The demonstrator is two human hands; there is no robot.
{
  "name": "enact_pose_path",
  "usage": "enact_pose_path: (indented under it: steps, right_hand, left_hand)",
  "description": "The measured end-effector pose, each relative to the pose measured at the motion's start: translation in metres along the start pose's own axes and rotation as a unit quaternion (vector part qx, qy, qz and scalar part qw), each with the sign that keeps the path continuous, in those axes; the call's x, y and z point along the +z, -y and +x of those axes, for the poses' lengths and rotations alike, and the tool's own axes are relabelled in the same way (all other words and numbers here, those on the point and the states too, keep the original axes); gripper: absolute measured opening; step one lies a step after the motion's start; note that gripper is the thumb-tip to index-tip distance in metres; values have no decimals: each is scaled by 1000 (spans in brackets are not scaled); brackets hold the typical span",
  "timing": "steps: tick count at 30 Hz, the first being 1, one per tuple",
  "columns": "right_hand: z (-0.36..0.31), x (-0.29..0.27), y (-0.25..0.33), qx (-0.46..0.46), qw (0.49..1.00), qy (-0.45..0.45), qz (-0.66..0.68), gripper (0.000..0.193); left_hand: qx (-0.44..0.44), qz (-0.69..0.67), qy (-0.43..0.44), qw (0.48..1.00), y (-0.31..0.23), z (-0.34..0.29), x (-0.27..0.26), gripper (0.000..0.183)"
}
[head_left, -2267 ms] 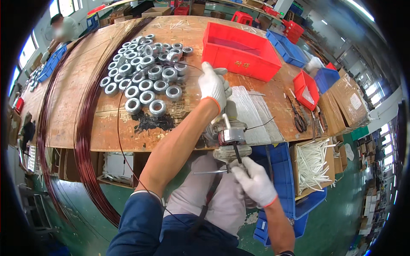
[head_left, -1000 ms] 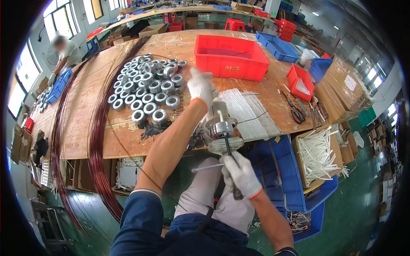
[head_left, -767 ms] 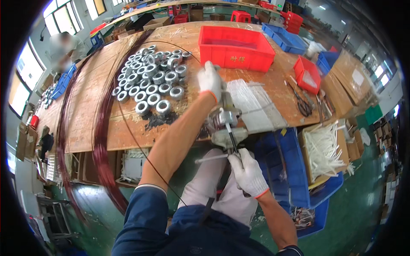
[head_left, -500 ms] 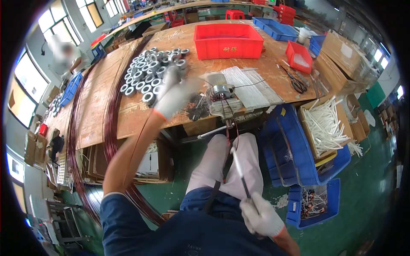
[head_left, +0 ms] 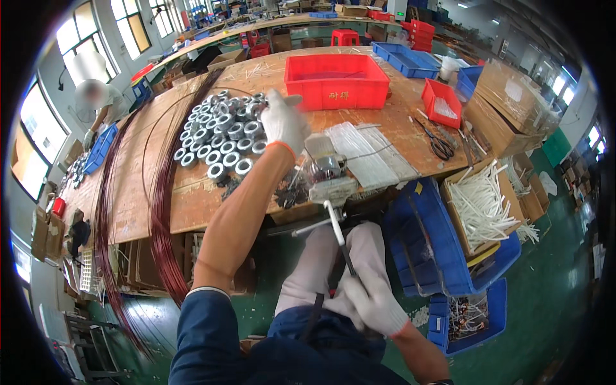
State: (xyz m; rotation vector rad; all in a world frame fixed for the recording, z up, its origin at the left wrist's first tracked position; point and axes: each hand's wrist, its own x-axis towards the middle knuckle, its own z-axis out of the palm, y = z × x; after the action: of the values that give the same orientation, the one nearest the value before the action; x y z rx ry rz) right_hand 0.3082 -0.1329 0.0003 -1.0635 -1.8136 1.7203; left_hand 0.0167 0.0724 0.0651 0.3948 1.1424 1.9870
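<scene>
My gloved left hand [head_left: 285,122] is raised at the right edge of a pile of grey ring cores [head_left: 218,135], before a red bin [head_left: 337,96]. Its fingers look closed around a thin brown wire [head_left: 149,138], which arches over the table to it; the grip is partly blurred. My gloved right hand [head_left: 372,305], low over my lap, grips the black handle of a rod tool with a white shaft [head_left: 335,221]. The shaft's tip is beside the metal clamp [head_left: 333,190] at the table edge. A wire-wound ring core [head_left: 326,168] sits above that clamp.
Bundles of dark red wire [head_left: 168,237] hang over the table's left part. Scissors [head_left: 441,146] and a small red bin [head_left: 443,102] lie right. A box of white sleeves [head_left: 481,205] rests on a blue crate [head_left: 410,240]. Another person [head_left: 106,106] works far left.
My left hand has moved up and right, away from the table's front edge. My right hand and the rod have shifted up, bringing the tip to the clamp; the wire loop below it is gone.
</scene>
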Motion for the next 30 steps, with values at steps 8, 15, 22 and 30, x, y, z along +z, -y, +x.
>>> enact_pose_path:
  steps: [8,15,22,30]
  right_hand:
    - [163,8,6,25,983,30,178,23]
    - [95,0,-53,-61,987,-95,-115,28]
    - [-85,-21,-33,126,989,45,61,26]
    - [-132,-27,-4,-234,957,168,-34,23]
  left_hand:
    - [216,258,-13,942,92,161,-73,54]
    - [62,156,51,984,61,78,-31,43]
    - [385,599,115,693,42,-81,-130,94]
    - [135,129,101,977,9,-113,12,60]
